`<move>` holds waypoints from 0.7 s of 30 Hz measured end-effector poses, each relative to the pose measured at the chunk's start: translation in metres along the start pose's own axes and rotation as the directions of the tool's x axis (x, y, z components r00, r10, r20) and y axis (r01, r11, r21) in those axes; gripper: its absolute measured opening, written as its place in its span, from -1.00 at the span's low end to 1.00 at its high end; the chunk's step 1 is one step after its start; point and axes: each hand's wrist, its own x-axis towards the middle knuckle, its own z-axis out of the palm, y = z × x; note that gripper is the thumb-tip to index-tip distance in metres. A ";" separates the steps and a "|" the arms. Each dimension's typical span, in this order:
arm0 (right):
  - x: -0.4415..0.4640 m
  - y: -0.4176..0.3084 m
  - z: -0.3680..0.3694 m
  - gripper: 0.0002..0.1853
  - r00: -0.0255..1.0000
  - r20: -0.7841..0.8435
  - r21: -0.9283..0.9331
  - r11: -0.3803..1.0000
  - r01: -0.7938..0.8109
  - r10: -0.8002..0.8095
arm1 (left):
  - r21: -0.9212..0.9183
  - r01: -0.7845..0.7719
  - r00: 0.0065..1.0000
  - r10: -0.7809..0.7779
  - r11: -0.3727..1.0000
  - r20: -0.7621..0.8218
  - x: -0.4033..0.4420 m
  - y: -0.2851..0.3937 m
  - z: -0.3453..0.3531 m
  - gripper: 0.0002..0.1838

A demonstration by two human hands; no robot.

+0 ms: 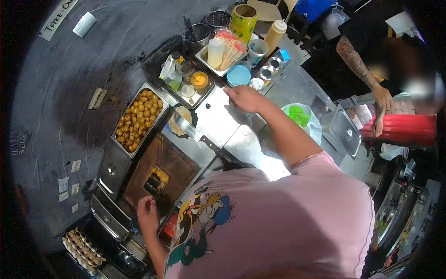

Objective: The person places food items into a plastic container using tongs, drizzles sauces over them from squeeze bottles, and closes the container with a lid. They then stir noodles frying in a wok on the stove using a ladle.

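My right hand [245, 98] reaches out over the steel counter [220, 118], fingers forward and slightly bent, close to a light-blue round lid [238, 75]. Nothing shows in it. Beside the near edge of a brown cutting board [144, 162], my left hand [147, 213] hangs with loosely curled fingers and nothing visible in them. A yellow piece of food with dark strips [158, 179] lies on the board. Between board and counter, a wide-bladed knife [186, 126] rests over a round, tan item [176, 122].
Small potatoes [141, 118] fill a steel pan at left. A tray [202, 97] carries bottles and an orange cup [200, 80]. Behind are skewers [230, 49], cans [266, 73] and a sauce bottle [276, 37]. A co-worker's tattooed arm [357, 60] is at right.
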 end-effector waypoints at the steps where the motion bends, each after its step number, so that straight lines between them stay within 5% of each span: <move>1: 0.003 0.006 0.006 -0.26 1.000 0.008 0.006 1.000 0.000 0.000 | 0.023 0.014 0.999 -0.014 1.000 0.030 0.000 0.006 -0.001 -0.86; 3: 0.003 0.015 0.010 -0.35 0.947 -0.220 0.093 0.962 0.258 -0.233 | 0.025 0.033 0.999 -0.034 0.999 0.035 0.004 0.005 0.002 -0.86; 4: 0.005 0.019 0.006 -0.35 0.948 -0.222 0.094 0.963 0.252 -0.226 | 0.023 0.051 0.998 -0.051 0.998 0.038 0.005 0.004 0.004 -0.85; 9: 0.017 0.006 -0.020 -0.50 0.996 0.076 0.015 0.999 0.036 -0.037 | 0.085 0.064 0.994 -0.071 0.994 0.080 0.006 0.002 0.001 -0.84; 11: 0.032 0.010 -0.022 -0.51 0.971 -0.136 -0.041 0.981 0.191 -0.195 | 0.079 0.121 0.987 -0.128 0.990 0.095 0.002 0.002 -0.001 -0.83; 13: 0.056 -0.002 -0.035 -0.60 0.929 -0.345 -0.074 0.991 0.114 -0.133 | 0.096 0.153 0.983 -0.162 0.984 0.090 0.000 0.013 0.000 -0.84; 15: 0.093 -0.015 -0.048 -0.46 0.861 -0.507 -0.011 0.999 0.035 -0.035 | 0.060 0.176 0.979 -0.181 0.983 0.095 -0.001 0.014 0.001 -0.84; 16: 0.117 -0.021 -0.053 -0.23 0.819 -0.572 -0.157 0.986 -0.062 -0.040 | 0.021 0.184 0.977 -0.185 0.983 0.107 0.000 0.014 0.002 -0.84; 19: 0.157 -0.048 -0.057 0.04 0.805 -0.552 -0.159 0.920 -0.359 0.219 | 0.114 0.077 0.993 -0.087 0.991 0.085 0.002 0.005 0.003 -0.84; 21: 0.185 -0.038 -0.047 0.00 0.873 -0.437 -0.022 0.968 -0.251 0.217 | 0.075 0.122 0.992 -0.122 0.990 0.003 -0.001 0.015 0.003 -0.84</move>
